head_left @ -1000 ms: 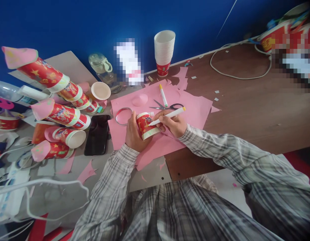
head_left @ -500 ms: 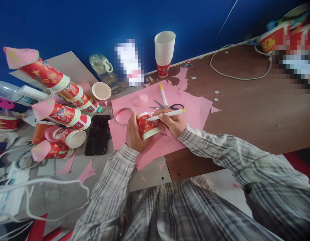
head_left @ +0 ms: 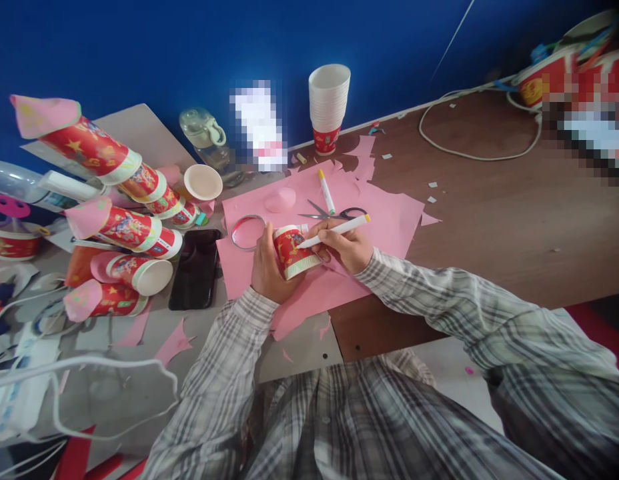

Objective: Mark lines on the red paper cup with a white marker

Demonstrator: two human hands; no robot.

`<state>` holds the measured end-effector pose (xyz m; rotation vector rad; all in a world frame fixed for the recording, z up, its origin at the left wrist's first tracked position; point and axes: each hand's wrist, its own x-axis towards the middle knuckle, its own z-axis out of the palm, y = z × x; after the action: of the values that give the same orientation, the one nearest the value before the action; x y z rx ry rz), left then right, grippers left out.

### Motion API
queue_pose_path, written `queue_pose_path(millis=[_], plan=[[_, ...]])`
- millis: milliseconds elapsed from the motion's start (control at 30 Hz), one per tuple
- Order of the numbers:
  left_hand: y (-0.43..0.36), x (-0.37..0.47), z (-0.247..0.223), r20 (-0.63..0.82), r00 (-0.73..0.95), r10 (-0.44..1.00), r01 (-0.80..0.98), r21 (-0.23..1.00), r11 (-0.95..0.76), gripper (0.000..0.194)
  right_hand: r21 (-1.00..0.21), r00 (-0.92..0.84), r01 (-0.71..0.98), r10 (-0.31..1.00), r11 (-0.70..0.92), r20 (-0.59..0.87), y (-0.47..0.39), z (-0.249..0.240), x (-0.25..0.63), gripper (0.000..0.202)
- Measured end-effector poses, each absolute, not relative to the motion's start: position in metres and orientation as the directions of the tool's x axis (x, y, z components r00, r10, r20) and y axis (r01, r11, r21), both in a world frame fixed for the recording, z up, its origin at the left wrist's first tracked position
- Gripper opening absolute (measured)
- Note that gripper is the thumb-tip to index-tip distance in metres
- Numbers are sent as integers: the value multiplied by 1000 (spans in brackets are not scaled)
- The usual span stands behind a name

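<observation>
My left hand (head_left: 272,270) is wrapped round a red printed paper cup (head_left: 290,248) that lies tilted, its pale rim toward me. In my right hand (head_left: 345,250) is a white marker (head_left: 337,231) with a yellow end; its tip is at the cup's printed side. Beneath both hands spreads a sheet of pink paper (head_left: 389,213) with cut edges. Just beyond the cup, scissors (head_left: 332,214) lie spread on the paper, beside a second marker (head_left: 326,191). A roll of clear tape (head_left: 248,232) and a small pink paper cone (head_left: 280,199) rest on the sheet too.
Pink-tipped rockets made of paper cups (head_left: 124,230) lie at the left, near a black phone (head_left: 194,269). A tall stack of cups (head_left: 328,107) stands by the blue wall, with a clear bottle (head_left: 203,137) to its left. A white cable (head_left: 482,157) loops at the right.
The marker's tip has shifted slightly lower on the cup's side, with my right hand moving a little. My left hand keeps its hold on the cup.
</observation>
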<state>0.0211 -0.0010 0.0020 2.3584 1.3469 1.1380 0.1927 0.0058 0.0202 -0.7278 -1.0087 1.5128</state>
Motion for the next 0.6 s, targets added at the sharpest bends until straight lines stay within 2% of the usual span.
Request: queue_pose_path(millis=[100, 300, 467, 600], plan=[[-1, 22, 2, 527, 282, 802, 654, 506, -563, 92, -889, -225, -457, 971, -39, 74, 6, 21, 194, 25], [-1, 21, 3, 527, 298, 796, 642, 506, -576, 87, -900, -171, -436, 983, -11, 71, 6, 22, 192, 26], [-1, 21, 2, 531, 303, 791, 650, 492, -579, 90, -903, -219, -429, 973, -28, 74, 5, 21, 193, 24], [-1, 20, 2, 536, 311, 785, 648, 485, -588, 90, -902, -184, -432, 980, -10, 78, 5, 21, 192, 25]])
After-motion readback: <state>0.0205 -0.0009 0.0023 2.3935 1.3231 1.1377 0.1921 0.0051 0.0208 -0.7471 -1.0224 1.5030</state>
